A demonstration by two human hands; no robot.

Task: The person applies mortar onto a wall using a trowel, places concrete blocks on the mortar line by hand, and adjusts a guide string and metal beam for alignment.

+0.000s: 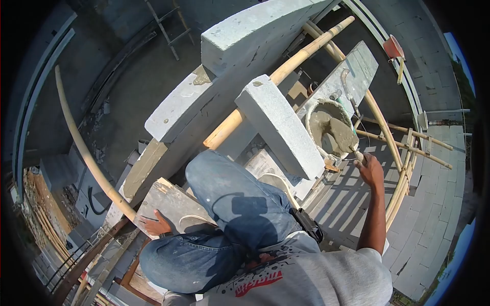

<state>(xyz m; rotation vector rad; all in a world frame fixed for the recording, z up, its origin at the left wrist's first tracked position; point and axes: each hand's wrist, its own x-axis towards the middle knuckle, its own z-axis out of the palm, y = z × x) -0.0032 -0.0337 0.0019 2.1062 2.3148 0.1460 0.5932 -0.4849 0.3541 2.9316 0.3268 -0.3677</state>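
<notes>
My right hand (371, 169) is closed round the handle of a trowel (343, 134), whose blade carries grey mortar. The blade lies over a round bucket (312, 118) with a mortar-crusted rim and wet mortar inside. My left hand (156, 224) rests flat, fingers spread, on a wooden board (171, 205) beside my bent knee. A loose pale block (280, 127) stands between my knee and the bucket, leaning near a bamboo pole. Left of it runs a block wall (178, 109), with a smear of mortar on one step and a mortar layer on its lower end.
Bamboo scaffold poles (306, 51) cross beside the wall and at right (383, 130). A plank (363, 64) holds the bucket and a hooked tool (347, 84). A red bucket (393, 47) sits on the far ledge. The floor (127, 76) lies well below.
</notes>
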